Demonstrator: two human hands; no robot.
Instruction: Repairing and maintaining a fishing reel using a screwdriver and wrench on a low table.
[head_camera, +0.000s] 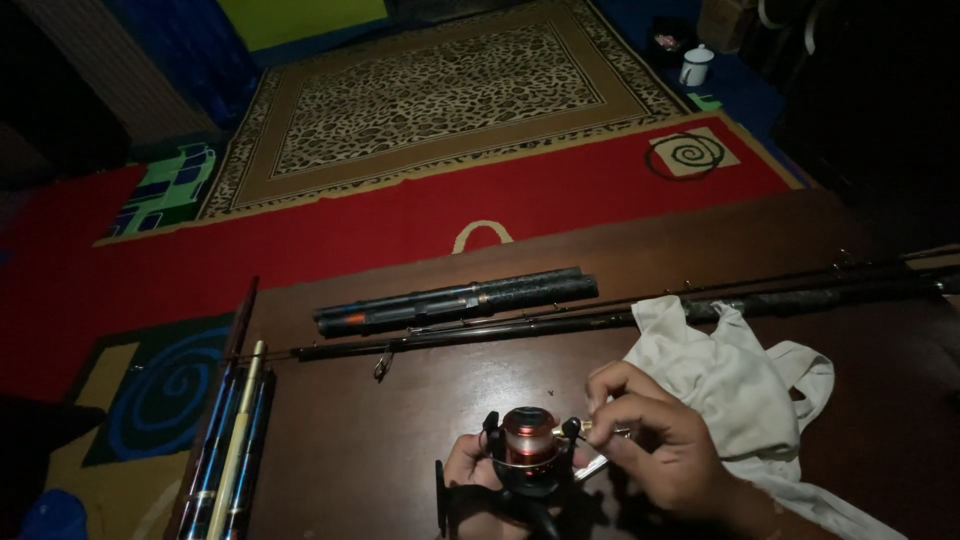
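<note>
Spinning reel (530, 450) at table's near edge, gripped by left hand (468, 470). Right hand (660, 450) fingers pinch at its bail. 2 rod sections (600, 320) beyond reel lie untouched; reel unmounted.

Your two hands are bare: no gloves, rings or watch. The right hand (660, 455) shows bare to the wrist, with no sleeve; the left hand (468, 475) is mostly hidden.

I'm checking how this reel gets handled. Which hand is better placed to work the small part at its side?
The right hand: its fingertips already pinch at the reel side, while the left hand cradles the reel from below.
</note>
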